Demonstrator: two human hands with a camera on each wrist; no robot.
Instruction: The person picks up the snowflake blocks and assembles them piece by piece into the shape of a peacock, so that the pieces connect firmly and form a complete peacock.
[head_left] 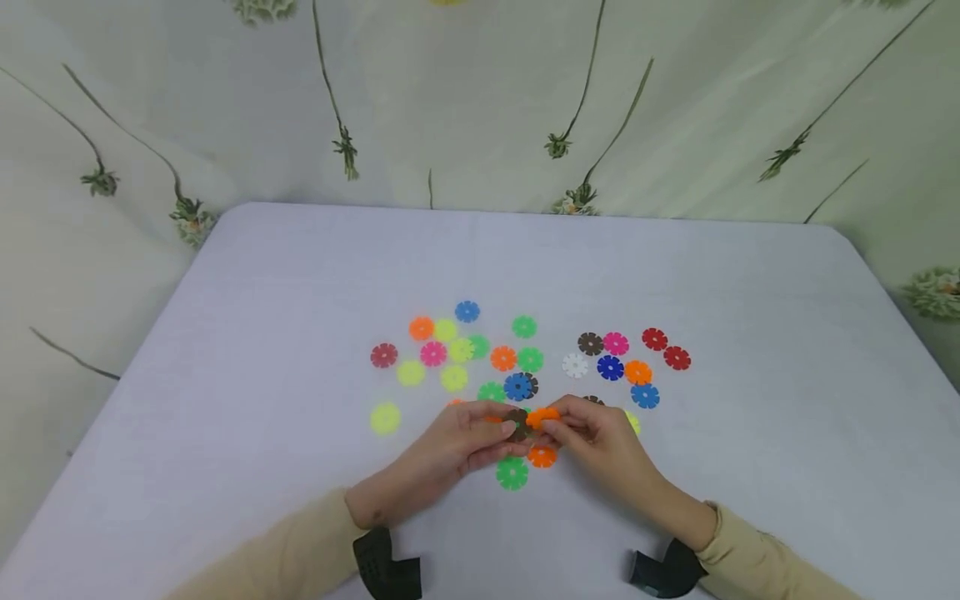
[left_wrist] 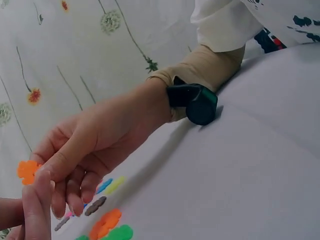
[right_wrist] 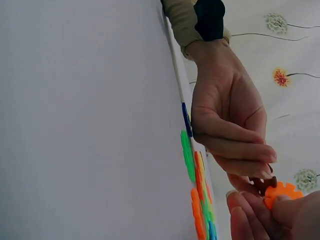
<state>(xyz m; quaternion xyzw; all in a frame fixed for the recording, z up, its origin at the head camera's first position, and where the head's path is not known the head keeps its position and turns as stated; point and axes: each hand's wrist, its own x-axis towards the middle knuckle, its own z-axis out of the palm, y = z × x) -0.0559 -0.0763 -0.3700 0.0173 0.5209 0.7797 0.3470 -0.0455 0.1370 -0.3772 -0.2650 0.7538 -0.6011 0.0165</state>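
Over the middle of the table, my left hand [head_left: 461, 437] pinches a dark brown notched plastic disc [head_left: 517, 425] between thumb and fingers. Opposite it, my right hand [head_left: 603, 433] pinches an orange notched disc [head_left: 543, 416] by its edge. The two discs meet edge to edge at an angle, the orange one turned nearly edge-on to the head view. In the right wrist view the brown disc [right_wrist: 263, 185] sits against the orange disc [right_wrist: 282, 193], partly covered by fingertips. Just below the hands lie a green disc [head_left: 512, 473] and another orange disc [head_left: 542, 457].
Loose notched discs spread over the white tablecloth [head_left: 225, 467] beyond the hands: yellow [head_left: 410, 372], pink and green ones to the left, and red [head_left: 677, 358], white [head_left: 575, 365] and blue ones to the right. Some overlap. A flower-print cloth [head_left: 480, 100] hangs behind the table.
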